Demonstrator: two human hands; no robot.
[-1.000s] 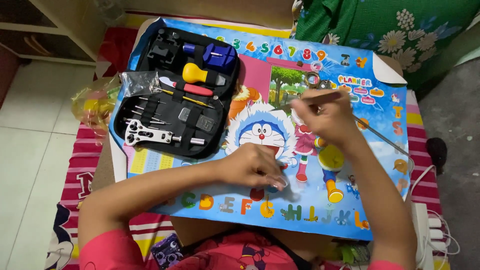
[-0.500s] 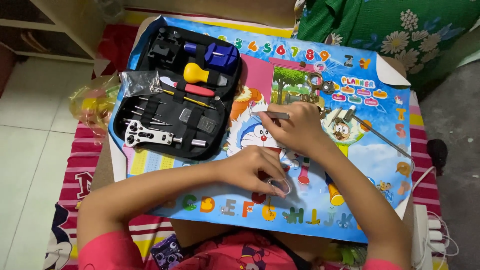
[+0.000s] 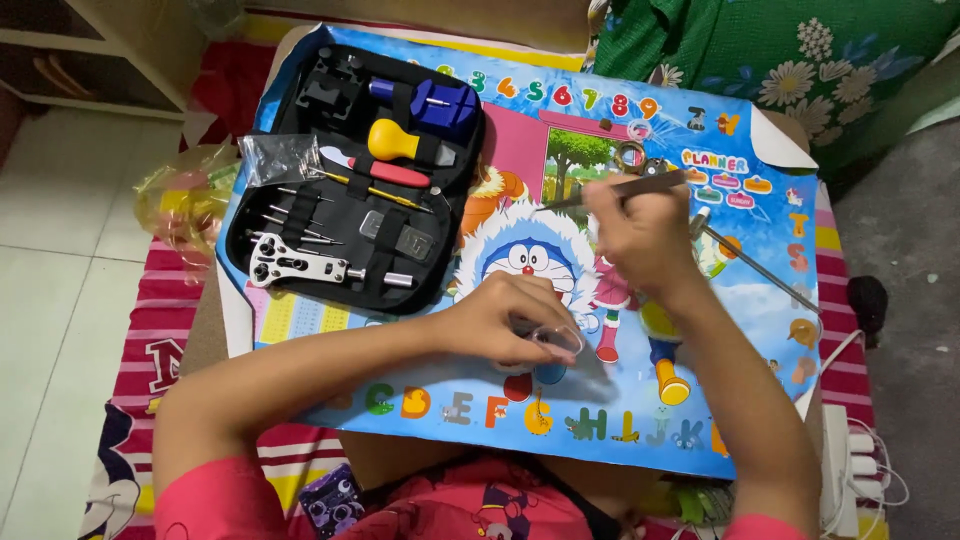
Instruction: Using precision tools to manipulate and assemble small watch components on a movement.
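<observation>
A person in a pink top sits over a bright cartoon poster with letters and numbers on it. The poster lies flat on a small table.

The left hand rests on the poster, near the middle. Its fingers curl around a small clear round thing, pinching it and keeping it down on the paper. It is too small to tell what the clear thing is.

The right hand is a bit farther away and to the right of the left hand. It is closed around a thin metal tool. The tool sticks out to the left, and its tip points toward the pink part of the poster.

A long thin metal rod lies on the poster just to the right of the right hand.

On the far left part of the poster sits an open black tool case. Inside it are a yellow-handled tool, a blue block tool, a red-handled tool and a silver wrench-like tool. A small clear bag lies on the left side of the case.

A crinkly yellow plastic bag lies left of the table. A green flowery cloth is at the far right. A white power strip sits at the near right.
</observation>
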